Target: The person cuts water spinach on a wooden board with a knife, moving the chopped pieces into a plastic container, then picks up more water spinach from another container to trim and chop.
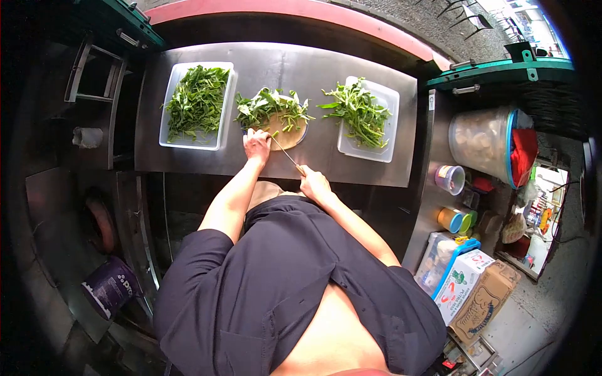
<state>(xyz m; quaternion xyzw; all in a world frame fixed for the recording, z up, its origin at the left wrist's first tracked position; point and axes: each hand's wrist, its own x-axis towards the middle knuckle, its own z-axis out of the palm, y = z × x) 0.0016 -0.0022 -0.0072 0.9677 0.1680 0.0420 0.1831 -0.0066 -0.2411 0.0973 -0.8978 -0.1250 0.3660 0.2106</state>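
A round cutting board (290,139) lies on the metal table, with cut leafy greens (271,108) piled over its far part. My right hand (314,185) grips the handle of a knife (286,154), whose blade points forward and left across the board's near edge. At the board's left edge, my left hand (257,146) has its fingers closed on green stems close to the blade tip. To the left, a clear tray (219,141) holds a heap of leafy greens (197,103). On the right, another clear tray (384,150) holds longer stemmed greens (360,113), some leaves hanging over its left side.
The metal table (251,56) runs under everything. Along the right stand a large clear tub (480,141), a small plastic container (449,179), a blue-lidded box (439,260) and cardboard boxes (486,304). A purple bucket (111,287) is low at left.
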